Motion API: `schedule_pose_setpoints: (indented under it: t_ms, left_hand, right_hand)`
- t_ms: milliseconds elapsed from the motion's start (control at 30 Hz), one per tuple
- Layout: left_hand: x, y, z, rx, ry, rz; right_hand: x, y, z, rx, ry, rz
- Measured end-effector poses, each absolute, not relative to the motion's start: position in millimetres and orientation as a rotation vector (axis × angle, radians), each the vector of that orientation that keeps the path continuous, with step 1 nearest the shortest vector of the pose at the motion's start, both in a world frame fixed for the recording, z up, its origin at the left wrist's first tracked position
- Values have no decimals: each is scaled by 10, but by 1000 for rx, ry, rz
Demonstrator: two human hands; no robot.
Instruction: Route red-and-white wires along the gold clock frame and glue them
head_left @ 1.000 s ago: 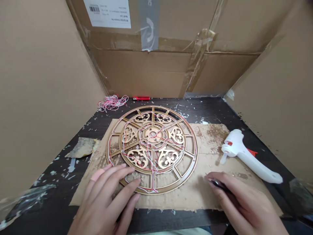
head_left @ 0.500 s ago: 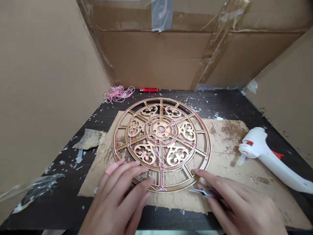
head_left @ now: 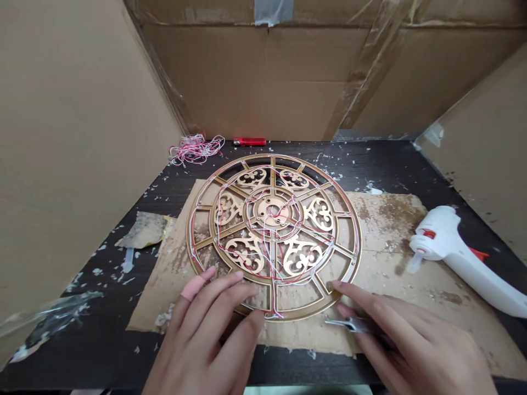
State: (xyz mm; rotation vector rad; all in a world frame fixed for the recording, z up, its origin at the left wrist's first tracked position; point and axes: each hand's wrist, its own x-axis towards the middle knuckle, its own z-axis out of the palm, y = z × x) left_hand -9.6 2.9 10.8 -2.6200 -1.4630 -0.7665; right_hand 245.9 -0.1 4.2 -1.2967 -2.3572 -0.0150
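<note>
A round gold openwork frame [head_left: 315,305] lies face up on a sheet of cardboard [head_left: 144,307]. Thin red and white wires [head_left: 273,299] run along its ring and spokes, with scroll-shaped ornaments inside. My left hand [head_left: 209,323] is bent over the frame's near left rim, fingers on top and thumb by the front edge. A pink band wraps one finger. Tweezers [head_left: 343,323] sit in my right hand [head_left: 411,340], held low with the tips pointing left, just off the rim. My right index fingertip touches the rim at the near right.
A white glue gun [head_left: 448,236] lies at the right, nozzle toward the frame. Behind are a red lighter [head_left: 249,141] and a tangle of red and white wire [head_left: 196,149]. A stained scrap [head_left: 144,230] lies left. Cardboard walls [head_left: 247,82] enclose the dark table [head_left: 111,340].
The view has tilted and shifted slightly. My left thumb and fingers have shifted a little along the rim. My right hand keeps the tweezers in nearly the same place by the frame.
</note>
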Motion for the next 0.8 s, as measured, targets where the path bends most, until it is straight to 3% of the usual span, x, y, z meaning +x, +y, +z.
schedule_pose_setpoints:
  t_ms: [800]
  left_hand:
    - [-87, -65, 49, -2572, -1486, -984]
  right_hand:
    - [2410, 54, 97, -1288, -2381, 57]
